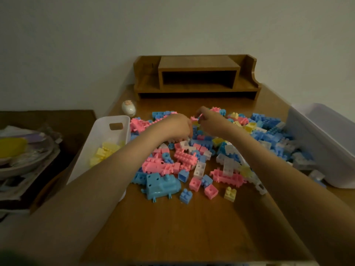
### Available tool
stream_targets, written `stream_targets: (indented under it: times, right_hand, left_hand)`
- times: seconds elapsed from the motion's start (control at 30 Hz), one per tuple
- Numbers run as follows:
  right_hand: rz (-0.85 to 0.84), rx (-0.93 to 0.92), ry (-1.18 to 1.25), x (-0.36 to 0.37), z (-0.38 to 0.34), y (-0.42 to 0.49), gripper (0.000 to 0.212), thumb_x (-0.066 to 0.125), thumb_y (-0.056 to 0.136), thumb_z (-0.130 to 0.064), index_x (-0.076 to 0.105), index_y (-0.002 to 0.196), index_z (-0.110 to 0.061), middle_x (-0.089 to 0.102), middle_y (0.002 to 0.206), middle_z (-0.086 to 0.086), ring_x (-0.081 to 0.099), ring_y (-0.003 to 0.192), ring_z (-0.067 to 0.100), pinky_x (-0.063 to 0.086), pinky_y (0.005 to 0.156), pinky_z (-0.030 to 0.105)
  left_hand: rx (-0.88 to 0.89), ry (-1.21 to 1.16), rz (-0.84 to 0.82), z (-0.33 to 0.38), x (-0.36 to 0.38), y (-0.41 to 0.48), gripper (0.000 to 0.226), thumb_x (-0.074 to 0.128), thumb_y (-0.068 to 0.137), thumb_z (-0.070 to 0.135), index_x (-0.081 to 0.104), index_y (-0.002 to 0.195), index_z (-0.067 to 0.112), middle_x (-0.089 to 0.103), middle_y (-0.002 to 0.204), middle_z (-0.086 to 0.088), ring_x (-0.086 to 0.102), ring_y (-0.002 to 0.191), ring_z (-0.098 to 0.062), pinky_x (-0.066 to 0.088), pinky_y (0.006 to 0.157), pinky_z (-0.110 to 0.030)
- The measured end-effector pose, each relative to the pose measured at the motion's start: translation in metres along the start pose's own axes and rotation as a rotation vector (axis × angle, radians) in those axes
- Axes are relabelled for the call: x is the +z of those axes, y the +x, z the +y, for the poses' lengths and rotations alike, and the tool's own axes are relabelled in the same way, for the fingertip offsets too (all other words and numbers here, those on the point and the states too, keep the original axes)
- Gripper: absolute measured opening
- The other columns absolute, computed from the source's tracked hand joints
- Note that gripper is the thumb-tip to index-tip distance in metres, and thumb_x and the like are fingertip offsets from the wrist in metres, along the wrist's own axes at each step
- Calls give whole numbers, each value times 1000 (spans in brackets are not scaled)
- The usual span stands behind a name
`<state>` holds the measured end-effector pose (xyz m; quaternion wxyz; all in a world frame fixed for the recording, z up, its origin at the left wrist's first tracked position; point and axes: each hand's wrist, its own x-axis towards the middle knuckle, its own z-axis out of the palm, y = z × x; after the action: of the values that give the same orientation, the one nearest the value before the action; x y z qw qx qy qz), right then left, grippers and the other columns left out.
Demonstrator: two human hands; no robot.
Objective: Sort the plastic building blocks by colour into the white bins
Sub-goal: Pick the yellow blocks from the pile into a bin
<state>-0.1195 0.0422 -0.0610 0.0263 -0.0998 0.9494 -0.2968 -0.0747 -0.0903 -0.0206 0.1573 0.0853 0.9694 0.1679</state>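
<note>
The right hand (pixel 210 121) reaches over the far side of a heap of pastel plastic building blocks (pixel 192 160). Its thumb and fingertips pinch a small pink plastic piece (pixel 194 118), held just above the heap. The left hand (pixel 177 127) is close beside it, palm down, with fingers curled into the heap's middle. Whether it grips anything cannot be told.

The pinched piece probably needs to be lifted straight up, so that its pegs do not drag neighbouring blocks along. The left hand could hold those neighbours down. Pink should stay out of the yellow bin.

The blocks are hard, smooth moulded plastic in pink, blue, yellow and white. Most are small cubes and bricks with round studs on top and hollow undersides. Several long pink bars have pegs sticking out along their sides. At the heap's near edge lies a large blue vehicle-shaped plastic piece (pixel 161 186).

Left of the heap stands a narrow white plastic bin with a handle slot (pixel 99 135), holding only pale yellow blocks (pixel 105 152). Right of the heap is a larger, slightly see-through white plastic bin (pixel 317 131), with blue and white blocks crowded against it.

Everything rests on a brown wooden table (pixel 192 227). Beyond the heap are a small white egg-shaped toy (pixel 128 109) and a wooden desk shelf (pixel 197 77).
</note>
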Motion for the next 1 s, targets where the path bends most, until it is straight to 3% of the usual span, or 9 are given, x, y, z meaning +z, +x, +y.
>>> stream_targets:
  times: [0.1, 0.2, 0.3, 0.4, 0.47, 0.6, 0.77, 0.9, 1.0]
  right_hand:
    - [-113, -69, -373, 13, 4, 9, 52, 45, 90, 4, 39, 136, -18, 47, 129, 14, 52, 87, 27, 41, 59, 32]
    - [-131, -65, -409, 14, 5, 10, 44, 53, 90, -3, 42, 132, -13, 54, 122, 14, 51, 88, 25, 40, 66, 30]
    - [-166, -86, -498, 10, 6, 8, 29, 55, 91, -12, 53, 119, -5, 56, 119, 15, 54, 102, 29, 43, 82, 33]
    - [-182, -109, -448, 7, 9, 0, 21, 52, 91, -11, 56, 112, -8, 59, 115, 12, 53, 97, 25, 39, 77, 30]
    - [-186, -114, -401, 5, 12, -7, 23, 54, 90, -11, 56, 114, -11, 59, 115, 8, 53, 99, 23, 40, 79, 29]
    - [-101, -58, -256, 0, 16, -14, 27, 58, 90, -19, 51, 116, -17, 58, 114, 6, 52, 92, 19, 41, 75, 28]
    - [113, -101, -242, -6, 18, -17, 25, 40, 99, -14, 51, 120, -14, 59, 118, 11, 54, 95, 20, 40, 73, 28]
    - [-40, -84, -313, 4, 16, -7, 59, 45, 93, -2, 28, 145, -23, 40, 144, 12, 46, 124, 29, 45, 95, 38]
    - [-94, -101, -470, 14, 16, 3, 63, 47, 92, 0, 25, 146, -24, 30, 148, 11, 37, 131, 32, 40, 102, 42]
  left_hand:
    - [0, 86, 37, 1, 9, 4, 16, 46, 91, 8, 62, 87, 6, 54, 80, -6, 48, 68, -18, 39, 57, -28]
    - [2, 151, 55, 4, 10, -3, 24, 47, 84, 9, 38, 62, 12, 35, 63, -4, 31, 53, -15, 25, 46, -27]
    - [72, 172, 53, 10, 10, -14, 14, 53, 86, 21, 55, 81, 8, 48, 82, -7, 42, 70, -18, 35, 57, -29]
    - [153, 265, -42, 14, 21, -27, 40, 57, 88, 42, 53, 118, 16, 38, 124, -11, 37, 113, -26, 39, 85, -35]
    - [205, 308, -68, 17, 33, -35, 55, 59, 85, 53, 44, 128, 21, 30, 132, -12, 29, 125, -30, 36, 94, -40]
    - [200, 338, -11, 15, 44, -35, 57, 58, 85, 55, 41, 127, 21, 34, 128, -12, 32, 122, -30, 36, 90, -39]
    - [70, 369, 72, 6, 35, -28, 44, 55, 91, 37, 43, 127, 15, 38, 132, -16, 34, 124, -34, 34, 98, -43]
    - [-6, 328, 66, 2, 31, -22, 36, 50, 94, 21, 43, 130, 15, 37, 133, -16, 34, 123, -33, 35, 99, -42]
    - [-10, 301, 88, -1, 31, -21, 31, 49, 95, 20, 47, 125, 14, 40, 129, -15, 37, 120, -32, 38, 96, -40]
